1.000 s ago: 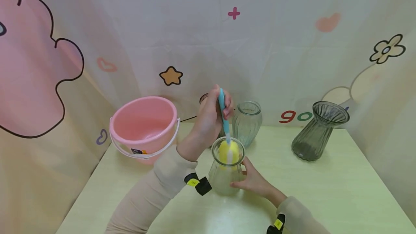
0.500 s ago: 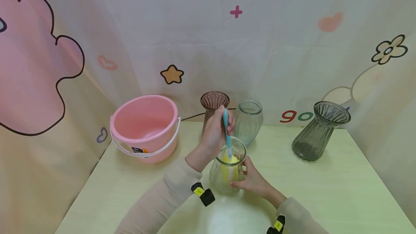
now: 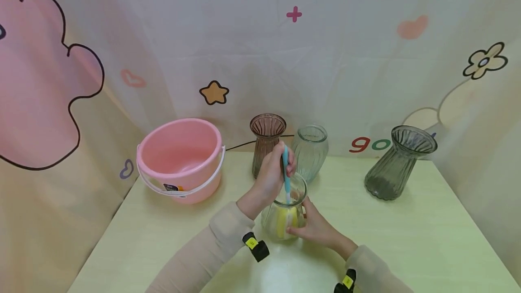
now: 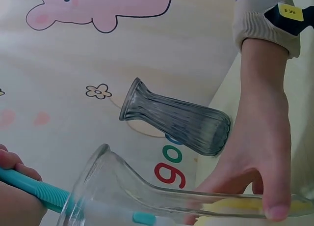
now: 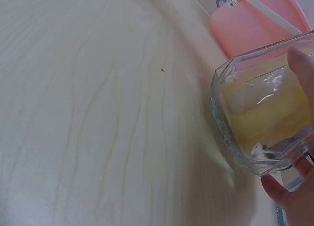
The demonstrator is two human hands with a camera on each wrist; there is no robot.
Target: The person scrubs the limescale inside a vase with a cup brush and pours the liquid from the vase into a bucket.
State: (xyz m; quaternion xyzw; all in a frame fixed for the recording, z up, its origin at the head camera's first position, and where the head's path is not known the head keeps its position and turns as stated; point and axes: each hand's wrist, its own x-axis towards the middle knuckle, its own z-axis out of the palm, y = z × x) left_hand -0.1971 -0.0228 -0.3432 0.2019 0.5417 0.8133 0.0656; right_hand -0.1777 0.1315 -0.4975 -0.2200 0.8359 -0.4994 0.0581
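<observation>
My left hand (image 3: 269, 173) grips the blue handle of a sponge bottle brush (image 3: 286, 180), pointing down through the mouth of a clear glass vase (image 3: 268, 220). Low inside the vase sits the brush's yellow sponge head (image 5: 270, 113), seen through the glass in the right wrist view. My right hand (image 3: 321, 229) holds the vase by its lower right side, thumb on the near face. In the left wrist view the turquoise handle (image 4: 49, 192) enters the vase rim, and the right hand (image 4: 267, 123) shows round the lower body.
A pink bucket (image 3: 181, 177) with a white handle stands at the left. Behind the vase are a brown glass vase (image 3: 262, 148) and a pale blue-green one (image 3: 311, 155). A grey glass vase (image 3: 392, 171) stands to the right. Printed curtains hang behind the table (image 3: 407, 238).
My left hand has moved down, pushing the brush deeper, so the yellow sponge has gone from the vase's mouth to low inside. My right hand and the vase have stayed in place.
</observation>
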